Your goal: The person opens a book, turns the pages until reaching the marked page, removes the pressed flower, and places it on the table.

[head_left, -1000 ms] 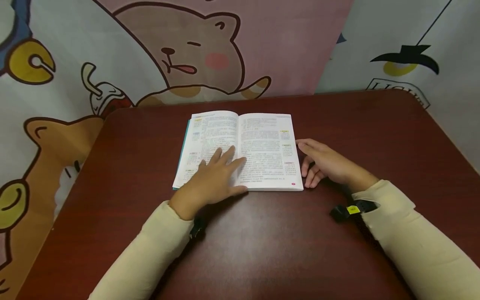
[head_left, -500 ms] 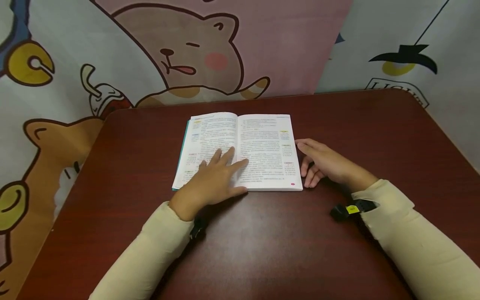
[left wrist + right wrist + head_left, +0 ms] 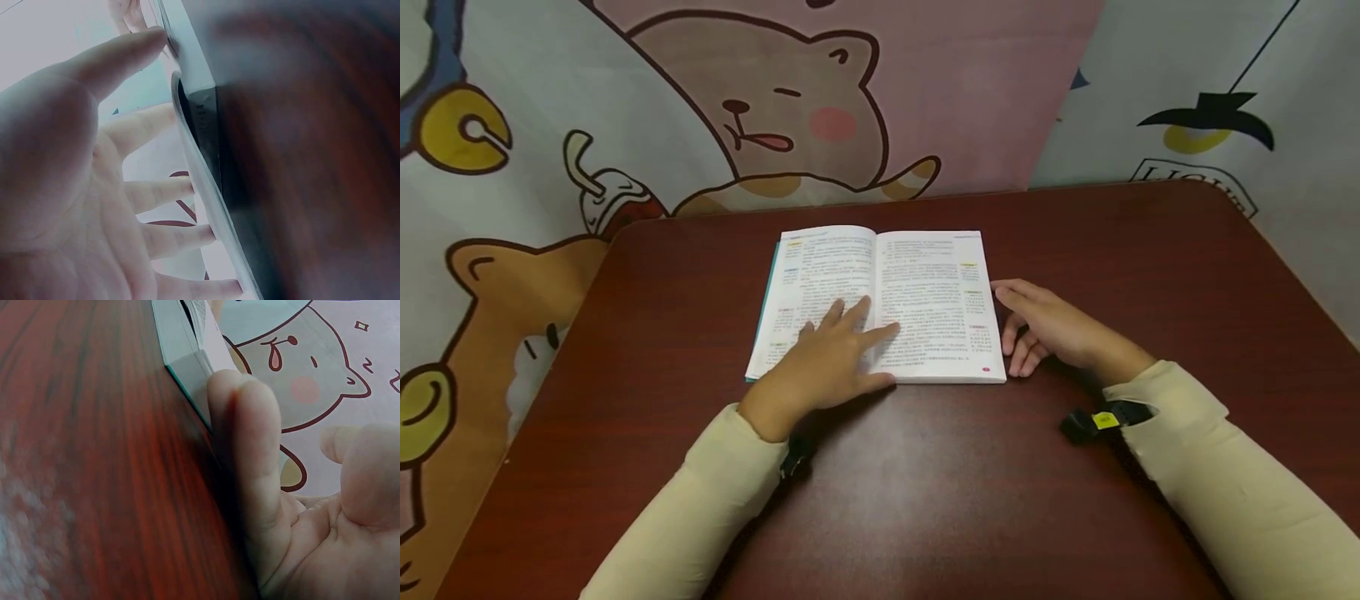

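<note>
An open book with printed white pages and a teal cover edge lies on the dark red-brown table. My left hand rests on its lower middle with fingers spread, across the fold. The index fingertip touches the right page, and the thumb lies at the bottom edge. In the left wrist view the fingertips of this hand meet the curved page edge. Beside the book's right edge, my right hand rests on the table, its fingers loosely bent and holding nothing. The right wrist view shows its fingers close to the book's corner.
The table extends around the book on all sides. Behind it stands a wall covering with cartoon animals. A dark wrist strap with a camera sits by the right sleeve cuff, low over the tabletop.
My left index finger has slid slightly to the right and down over the right page. The right hand and the book have stayed in place.
</note>
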{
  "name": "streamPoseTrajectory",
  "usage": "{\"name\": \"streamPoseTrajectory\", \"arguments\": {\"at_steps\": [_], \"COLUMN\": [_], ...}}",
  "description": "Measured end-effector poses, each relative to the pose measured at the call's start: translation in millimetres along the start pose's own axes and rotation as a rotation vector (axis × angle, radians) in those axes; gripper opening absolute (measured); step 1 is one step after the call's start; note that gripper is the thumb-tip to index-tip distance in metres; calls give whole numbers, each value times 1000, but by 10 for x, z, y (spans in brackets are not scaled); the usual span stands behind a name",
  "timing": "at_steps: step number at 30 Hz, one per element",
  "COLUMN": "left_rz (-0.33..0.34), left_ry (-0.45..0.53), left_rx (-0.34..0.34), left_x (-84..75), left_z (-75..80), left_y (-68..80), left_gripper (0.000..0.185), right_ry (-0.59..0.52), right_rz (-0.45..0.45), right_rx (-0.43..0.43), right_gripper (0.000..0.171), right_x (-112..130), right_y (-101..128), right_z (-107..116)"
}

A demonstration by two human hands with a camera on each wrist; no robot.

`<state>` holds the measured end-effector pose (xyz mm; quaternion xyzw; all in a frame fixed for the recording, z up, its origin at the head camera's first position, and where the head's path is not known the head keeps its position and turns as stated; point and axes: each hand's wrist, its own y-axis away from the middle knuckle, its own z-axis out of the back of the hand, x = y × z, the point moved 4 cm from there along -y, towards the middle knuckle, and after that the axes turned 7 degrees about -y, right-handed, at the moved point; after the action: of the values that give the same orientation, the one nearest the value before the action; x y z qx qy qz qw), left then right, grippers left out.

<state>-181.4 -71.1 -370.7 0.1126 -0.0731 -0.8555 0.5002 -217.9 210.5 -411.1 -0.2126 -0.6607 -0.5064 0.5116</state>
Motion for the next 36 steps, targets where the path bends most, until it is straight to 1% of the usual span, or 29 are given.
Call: {"name": "streamPoseTrajectory", "arguments": {"at_steps": [14, 17, 21, 23, 25, 31, 36], "left_rz": [-8, -35, -104, -118, -114, -77, -61], "left_ry": [2, -27, -81, -84, -75, -49, -39], "left_rx": [-13, -49, -129, -143, -139, -81, -65], "left_x": [18, 7, -26, -41, -49, -77, -116], "left_z": [16, 23, 38, 38, 32, -6, -23], "left_y": [30, 35, 24, 17, 16, 19, 19], "left_gripper": [68, 66, 63, 62, 62, 64, 64], "right_ry": [-2, -14, -24, -21, -12, 6, 7], "right_rz": [7, 3, 0, 1, 5, 4, 16], "right_rx": [4, 6, 1, -5, -5, 14, 8], "right_gripper": [62, 60, 60, 60, 61, 63, 64], "right_x": [-2, -16, -29, -29, -24, -10, -31], "right_y": [-10, -18, -18, -16, -13, -1, -4], "right_z": [-10, -9, -3, 2, 2, -5, 2]}}
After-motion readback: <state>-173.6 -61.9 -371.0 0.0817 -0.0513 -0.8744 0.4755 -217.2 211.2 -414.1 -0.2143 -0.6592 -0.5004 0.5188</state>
